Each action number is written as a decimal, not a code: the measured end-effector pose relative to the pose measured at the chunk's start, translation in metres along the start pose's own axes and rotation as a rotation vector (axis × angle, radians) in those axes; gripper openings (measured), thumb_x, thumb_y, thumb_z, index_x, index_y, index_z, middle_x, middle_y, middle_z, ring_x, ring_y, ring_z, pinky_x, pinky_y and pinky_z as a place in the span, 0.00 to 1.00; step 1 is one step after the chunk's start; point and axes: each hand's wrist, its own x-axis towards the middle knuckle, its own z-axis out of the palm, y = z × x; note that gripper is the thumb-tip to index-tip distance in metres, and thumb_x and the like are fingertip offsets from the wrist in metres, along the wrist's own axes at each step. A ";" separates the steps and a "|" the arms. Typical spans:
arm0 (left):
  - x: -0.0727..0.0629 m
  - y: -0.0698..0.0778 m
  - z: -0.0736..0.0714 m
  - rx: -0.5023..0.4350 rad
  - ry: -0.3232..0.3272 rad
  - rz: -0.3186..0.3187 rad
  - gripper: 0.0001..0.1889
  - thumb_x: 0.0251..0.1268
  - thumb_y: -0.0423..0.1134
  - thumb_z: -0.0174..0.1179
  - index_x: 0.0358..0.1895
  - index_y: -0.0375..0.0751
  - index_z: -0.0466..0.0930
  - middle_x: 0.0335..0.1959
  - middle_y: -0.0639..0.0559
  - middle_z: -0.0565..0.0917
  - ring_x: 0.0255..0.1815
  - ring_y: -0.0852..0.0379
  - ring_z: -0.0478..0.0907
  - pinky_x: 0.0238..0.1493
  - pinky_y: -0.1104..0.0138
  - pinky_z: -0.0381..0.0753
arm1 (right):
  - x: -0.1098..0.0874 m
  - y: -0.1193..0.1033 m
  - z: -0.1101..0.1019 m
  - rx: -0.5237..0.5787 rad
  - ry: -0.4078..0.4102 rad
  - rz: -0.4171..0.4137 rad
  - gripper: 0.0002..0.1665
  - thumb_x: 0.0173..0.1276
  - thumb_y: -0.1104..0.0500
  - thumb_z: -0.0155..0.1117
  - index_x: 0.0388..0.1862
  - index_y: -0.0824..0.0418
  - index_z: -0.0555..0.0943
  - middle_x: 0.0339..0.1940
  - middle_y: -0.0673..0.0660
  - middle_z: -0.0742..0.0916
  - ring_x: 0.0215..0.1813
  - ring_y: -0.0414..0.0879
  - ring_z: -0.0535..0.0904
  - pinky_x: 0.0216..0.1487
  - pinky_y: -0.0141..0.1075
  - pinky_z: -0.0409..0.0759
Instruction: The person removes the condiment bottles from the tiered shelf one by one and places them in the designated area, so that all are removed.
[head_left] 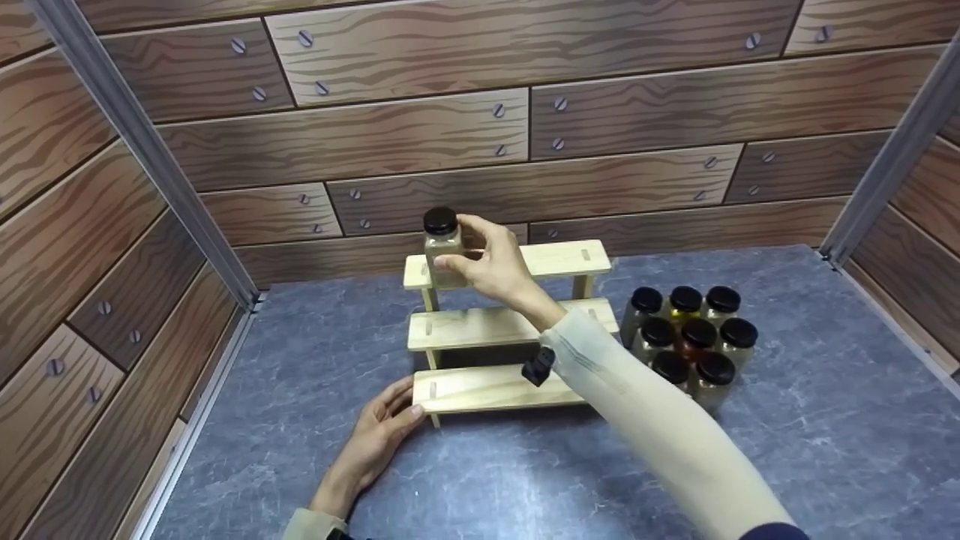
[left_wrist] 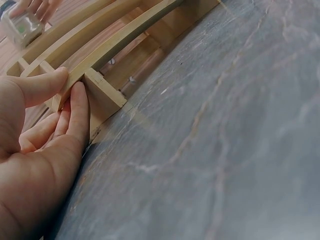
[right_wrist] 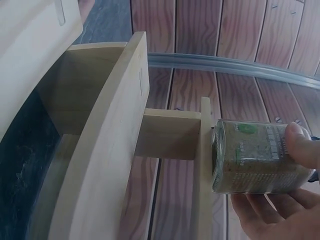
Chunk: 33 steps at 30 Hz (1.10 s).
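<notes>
A three-tier wooden shelf rack (head_left: 484,391) stands on the grey marbled table. My right hand (head_left: 501,266) grips a square glass spice jar (head_left: 444,249) with a black lid, upright at the left end of the top tier. In the right wrist view the jar (right_wrist: 252,157) shows brownish contents and a green-marked label; its base is at the top board, and whether it bears weight there I cannot tell. With thumb and fingers my left hand (head_left: 377,435) pinches the left end of the lowest tier, as the left wrist view also shows.
Several black-lidded spice jars (head_left: 697,334) stand grouped on the table, right of the rack. Behind it rises a wood-patterned wall (head_left: 427,127), with metal rails (head_left: 161,172) at the corners. My right forearm (head_left: 637,420) crosses over the rack's right side.
</notes>
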 end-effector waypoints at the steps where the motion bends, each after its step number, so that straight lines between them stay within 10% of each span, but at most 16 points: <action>1: 0.000 0.001 0.000 0.000 0.001 -0.002 0.39 0.76 0.28 0.62 0.83 0.23 0.52 0.79 0.26 0.63 0.67 0.53 0.78 0.72 0.64 0.80 | -0.002 -0.001 -0.002 0.007 0.004 -0.005 0.39 0.62 0.67 0.82 0.71 0.69 0.78 0.62 0.65 0.88 0.60 0.58 0.88 0.61 0.40 0.89; 33: -0.002 0.001 0.002 -0.006 0.008 -0.011 0.39 0.77 0.28 0.61 0.83 0.24 0.50 0.80 0.26 0.61 0.69 0.51 0.76 0.72 0.66 0.79 | -0.069 -0.004 -0.080 0.063 0.014 -0.079 0.32 0.49 0.64 0.90 0.54 0.64 0.87 0.45 0.59 0.93 0.41 0.55 0.91 0.48 0.45 0.93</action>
